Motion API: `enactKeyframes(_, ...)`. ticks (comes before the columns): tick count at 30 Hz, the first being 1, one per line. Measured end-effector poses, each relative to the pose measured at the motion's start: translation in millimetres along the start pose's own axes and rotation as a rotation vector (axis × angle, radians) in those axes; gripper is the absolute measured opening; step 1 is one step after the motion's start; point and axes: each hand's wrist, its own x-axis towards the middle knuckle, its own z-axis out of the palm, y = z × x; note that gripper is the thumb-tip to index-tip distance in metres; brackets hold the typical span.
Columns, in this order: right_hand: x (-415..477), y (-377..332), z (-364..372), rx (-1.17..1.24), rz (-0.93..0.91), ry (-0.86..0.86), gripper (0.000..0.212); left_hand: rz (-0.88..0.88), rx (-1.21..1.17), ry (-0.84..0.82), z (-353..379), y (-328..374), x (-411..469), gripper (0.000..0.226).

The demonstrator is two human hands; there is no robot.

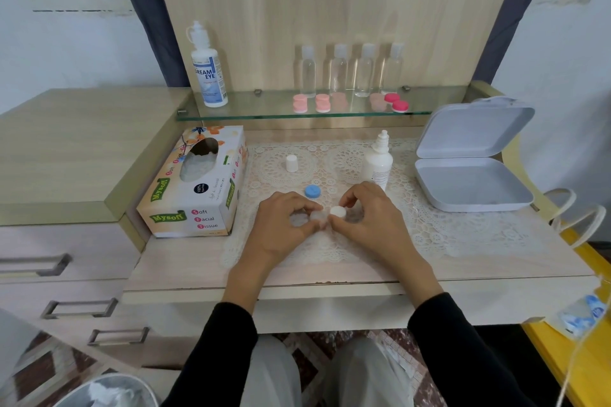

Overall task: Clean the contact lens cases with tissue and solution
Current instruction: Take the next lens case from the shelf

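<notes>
- White lens case point(338, 211) held just above the lace mat point(429, 225), centre of the desk, pinched between thumb and fingers of the right hand point(370, 218).
- Left hand point(284, 225) has its fingers curled round a crumpled tissue point(315, 216), which is pressed against the case.
- Blue cap point(312, 191) lies on the mat just behind the hands.
- Solution bottle point(378, 163) stands upright behind the right hand with its nozzle bare. A small white cap point(291, 163) stands apart to its left.
- Tissue box point(195, 188) is at left and an open grey box point(472, 172) at right.
- Pink cases point(310, 103) sit on the glass shelf point(264, 109).
</notes>
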Motion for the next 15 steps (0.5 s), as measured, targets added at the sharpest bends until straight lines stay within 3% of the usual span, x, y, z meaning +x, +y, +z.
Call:
enactKeyframes(5,-1.2,-1.1,-0.1,0.02,-0.019,0.002,0.033,0.0,-0.002,0.003,0.3,-0.4,0.0,0.025)
enactKeyframes(10,2.3,5.4,0.7,0.155,0.012,0.044,0.014,0.002,-0.004,-0.001,0.4,-0.9,0.2,0.026)
enactKeyframes(15,4.8,6.6,2.9,0.093,0.026,0.024,0.019,0.011,-0.002,0.003,0.7,-2.6,-0.1,0.024)
